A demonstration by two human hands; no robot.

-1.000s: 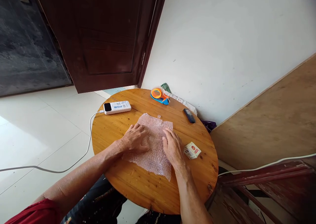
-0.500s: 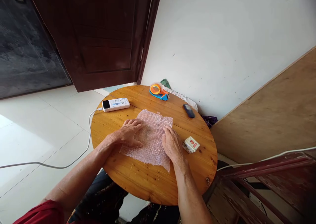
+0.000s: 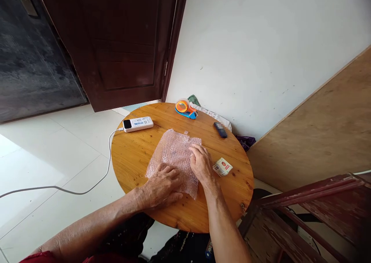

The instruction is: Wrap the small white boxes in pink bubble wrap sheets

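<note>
A sheet of bubble wrap (image 3: 171, 151) lies spread on the round wooden table (image 3: 130, 155). My left hand (image 3: 164, 185) rests over its near edge, fingers bent a little on the sheet and thumb stretched apart along the table side. On the right edge of the sheet sits my right hand (image 3: 201, 164), its fingers lying loosely curved on the plastic. Neither hand grips anything that I can see. Just right of that hand is a small pile of cards or a flattened box (image 3: 222, 167) with a red print.
A white power bank (image 3: 138, 124) with a cable (image 3: 108, 164) lies at the left. At the back are an orange and blue tape dispenser (image 3: 185, 107) and a dark blurred object (image 3: 220, 130). A wall (image 3: 246, 62) stands behind; a red wooden frame (image 3: 313, 193) is at the right.
My left hand has moved from the left part of the bubble wrap toward me, to its near edge. The right hand stays at the right edge. The view has shifted slightly.
</note>
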